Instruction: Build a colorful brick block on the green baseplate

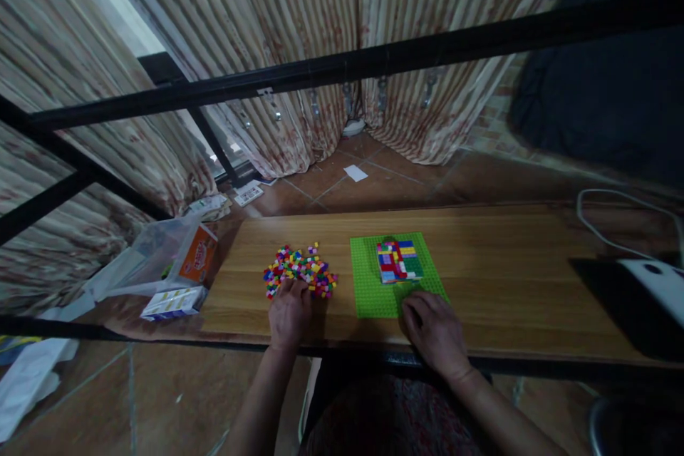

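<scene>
A heap of small coloured toy bricks lies on the wooden tabletop. My left hand reaches into the near side of the heap, fingers bent down together among the bricks; whatever is between the fingertips is hidden. To the right lies a green studded baseplate. On it stands a low block of joined bricks, its top in red, blue, white, yellow and green. My right hand rests at the baseplate's near right corner, loosely curled, with nothing visible in it. It is apart from the block.
A clear plastic bin and a small box are left of the wooden table. At the right end lie a black flat object and a white cable. A dark metal bar crosses before the curtains.
</scene>
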`<act>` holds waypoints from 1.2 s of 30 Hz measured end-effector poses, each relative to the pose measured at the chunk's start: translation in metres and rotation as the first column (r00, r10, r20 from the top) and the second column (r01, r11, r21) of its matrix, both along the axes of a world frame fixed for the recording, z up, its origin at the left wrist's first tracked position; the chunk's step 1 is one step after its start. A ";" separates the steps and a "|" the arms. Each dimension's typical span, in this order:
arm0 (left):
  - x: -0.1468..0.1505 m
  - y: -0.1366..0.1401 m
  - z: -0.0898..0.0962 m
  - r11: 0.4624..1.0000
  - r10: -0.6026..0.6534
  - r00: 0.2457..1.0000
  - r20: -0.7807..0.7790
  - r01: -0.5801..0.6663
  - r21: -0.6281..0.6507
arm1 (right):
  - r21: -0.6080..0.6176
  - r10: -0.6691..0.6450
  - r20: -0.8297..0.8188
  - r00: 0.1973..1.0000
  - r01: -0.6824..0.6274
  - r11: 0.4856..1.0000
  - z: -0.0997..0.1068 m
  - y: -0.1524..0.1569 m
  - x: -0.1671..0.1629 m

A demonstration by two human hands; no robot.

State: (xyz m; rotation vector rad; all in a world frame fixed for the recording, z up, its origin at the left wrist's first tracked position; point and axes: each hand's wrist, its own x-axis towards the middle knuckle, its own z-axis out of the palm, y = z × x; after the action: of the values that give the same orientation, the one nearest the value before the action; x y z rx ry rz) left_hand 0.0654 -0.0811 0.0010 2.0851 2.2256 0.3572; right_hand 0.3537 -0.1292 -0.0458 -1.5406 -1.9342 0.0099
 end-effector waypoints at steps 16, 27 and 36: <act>0.002 -0.002 -0.005 1.000 -0.024 0.991 0.131 0.026 -0.014 | 0.020 0.020 0.007 1.000 -0.020 1.000 -0.005 0.000 0.003; 0.039 -0.004 0.021 0.992 -0.111 0.892 0.437 0.075 0.099 | 0.004 -0.003 0.006 1.000 0.003 1.000 0.000 0.000 0.000; 0.130 0.026 0.045 0.938 -0.327 0.881 0.343 0.346 0.007 | -0.021 0.014 -0.017 1.000 -0.015 1.000 0.005 0.001 -0.002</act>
State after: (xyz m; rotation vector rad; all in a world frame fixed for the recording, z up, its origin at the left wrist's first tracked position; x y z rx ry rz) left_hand 0.1958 -0.0552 0.0461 2.1349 1.6271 0.5700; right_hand 0.3517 -0.1283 -0.0412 -1.5357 -1.9378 0.0499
